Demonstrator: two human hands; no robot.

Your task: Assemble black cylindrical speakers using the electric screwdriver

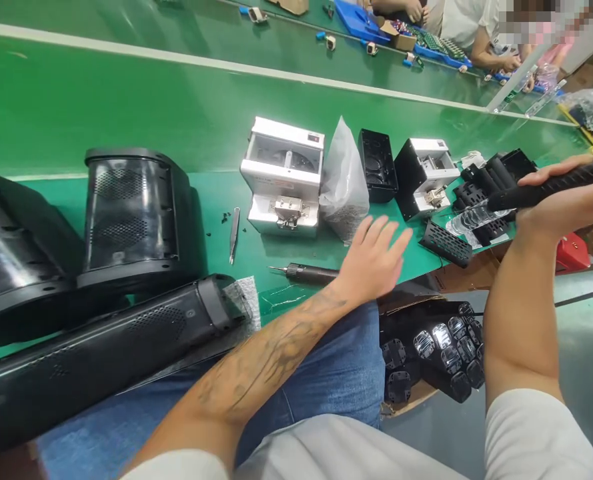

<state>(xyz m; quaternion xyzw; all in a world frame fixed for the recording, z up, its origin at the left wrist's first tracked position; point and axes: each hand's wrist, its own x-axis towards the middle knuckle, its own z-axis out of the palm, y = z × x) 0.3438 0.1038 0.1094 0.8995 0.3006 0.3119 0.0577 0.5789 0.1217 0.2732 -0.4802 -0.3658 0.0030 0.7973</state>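
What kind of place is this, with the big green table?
Most likely a factory assembly line. A long green belt carries small parts, a white screw feeder and an electric screwdriver sit by the left hand, and other workers sit further along.

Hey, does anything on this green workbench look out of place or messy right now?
Slightly. A few small black screws lie scattered loose on the green bench beside the metal tweezers. A long black perforated housing overhangs the edge onto the person's lap. No visible damage.

A green bench carries two white dispensers (both open-topped), tweezers, a screwdriver and black housings.
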